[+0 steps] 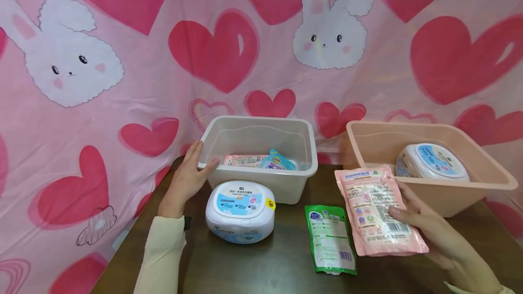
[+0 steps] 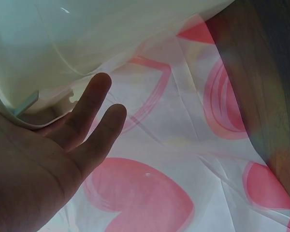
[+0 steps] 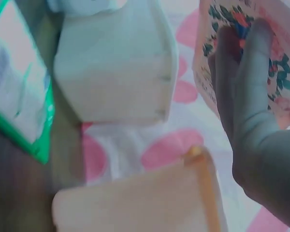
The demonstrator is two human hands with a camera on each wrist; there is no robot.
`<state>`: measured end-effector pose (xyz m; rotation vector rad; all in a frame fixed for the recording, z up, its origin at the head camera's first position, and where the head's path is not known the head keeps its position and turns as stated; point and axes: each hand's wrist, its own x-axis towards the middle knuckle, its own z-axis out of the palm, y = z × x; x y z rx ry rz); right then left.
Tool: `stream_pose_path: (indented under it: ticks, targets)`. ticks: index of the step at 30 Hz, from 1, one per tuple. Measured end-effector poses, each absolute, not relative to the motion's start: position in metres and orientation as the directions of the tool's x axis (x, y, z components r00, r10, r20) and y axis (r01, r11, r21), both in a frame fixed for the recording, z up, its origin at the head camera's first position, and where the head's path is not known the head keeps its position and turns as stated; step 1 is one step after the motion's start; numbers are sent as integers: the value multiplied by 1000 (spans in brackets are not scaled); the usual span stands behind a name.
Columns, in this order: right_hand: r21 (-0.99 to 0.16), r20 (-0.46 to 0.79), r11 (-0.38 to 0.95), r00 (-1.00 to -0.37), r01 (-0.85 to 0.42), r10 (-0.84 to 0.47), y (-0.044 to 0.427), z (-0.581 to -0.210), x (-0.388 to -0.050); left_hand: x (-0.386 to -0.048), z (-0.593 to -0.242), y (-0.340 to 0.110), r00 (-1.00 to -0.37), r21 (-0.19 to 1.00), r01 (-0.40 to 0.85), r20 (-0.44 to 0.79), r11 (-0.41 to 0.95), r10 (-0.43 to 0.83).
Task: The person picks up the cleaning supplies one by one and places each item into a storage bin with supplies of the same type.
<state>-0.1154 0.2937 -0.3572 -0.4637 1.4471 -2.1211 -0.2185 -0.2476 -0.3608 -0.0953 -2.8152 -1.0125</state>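
My right hand [image 1: 429, 223] grips a pink pouch [image 1: 377, 212] with its printed, barcoded back upward, thumb on top. In the right wrist view, fingers lie against the pouch's flowered side [image 3: 280, 63]. My left hand [image 1: 185, 178] rests at the left rim of a grey bin [image 1: 261, 185], fingers fairly straight; the left wrist view shows two fingers [image 2: 99, 140] extended beside the rim. Inside that bin lie a pink packet [image 1: 245, 160] and a blue packet [image 1: 278, 161]. A white lidded tub [image 1: 241, 212] stands before it. A green-edged pouch [image 1: 331, 239] lies flat below the held one.
At the right, a peach bin [image 1: 486, 171] contains another white lidded tub [image 1: 437, 162]. Everything stands on a dark wooden table [image 1: 261, 271]. A pink cloth [image 1: 278, 76] with hearts and rabbits hangs right behind the bins.
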Motion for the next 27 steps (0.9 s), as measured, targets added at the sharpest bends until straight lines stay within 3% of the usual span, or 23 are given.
stream_pose_path:
  ticks: [7,14,23,27]
  targets:
    - [-862,109,-462,-814,208,-570,258,-331,-144,-218,-360,-247,-986,620,114,165,776,13]
    - [-768,155,-579,-797,274,-583,216,-312,-176,-220,-362,-249,-985,625,118,170,771,13]
    - [-812,-27,-484,-849,326,-527,166,-303,-225,-219,-363,-248,-987,637,102,159,764,0]
    - [-853,-97,-390,-839,347,-535,151,-302,-246,-220,-361,-246,-985,639,117,173,761,7]
